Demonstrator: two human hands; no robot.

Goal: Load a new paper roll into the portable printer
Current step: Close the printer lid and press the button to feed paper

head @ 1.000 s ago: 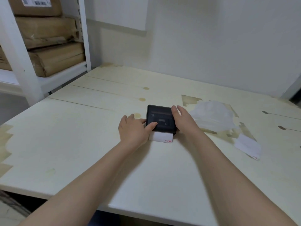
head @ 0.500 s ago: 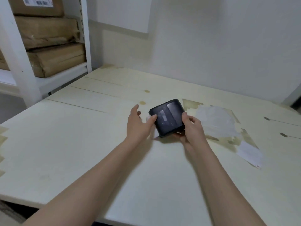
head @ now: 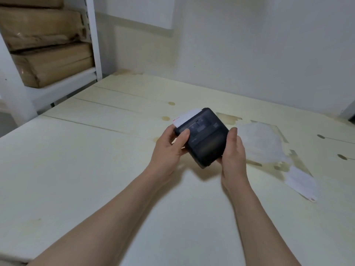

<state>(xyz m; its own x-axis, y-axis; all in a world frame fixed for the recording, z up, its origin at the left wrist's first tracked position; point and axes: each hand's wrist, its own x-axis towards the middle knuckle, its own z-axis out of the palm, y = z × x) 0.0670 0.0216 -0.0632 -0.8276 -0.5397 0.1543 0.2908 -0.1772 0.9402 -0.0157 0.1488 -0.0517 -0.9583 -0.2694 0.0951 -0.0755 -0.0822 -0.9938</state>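
Head view: beyond the right fingertips (head: 234,131), a crumpled sheet of clear wrapping (head: 258,143) is seen lying flat on the pale wooden table (head: 76,169), and further out to the right of that hand a white slip of paper (head: 301,184) is laid near the table's edge, well apart from both hands. Far off past the left fingers, brown wrapped parcels (head: 50,62) are stacked on a white shelf unit (head: 94,35) against the wall. Nothing is placed between the hands and the table below them. The black portable printer (head: 203,137) is held tilted above the table, clamped from both sides: the left hand (head: 169,148) is closed on its left edge with the thumb pressed on top, and the right hand (head: 233,156) is wrapped around its right edge. A white paper strip (head: 185,118) with a red mark is seen sticking out of the printer's far end, just above the left thumb.
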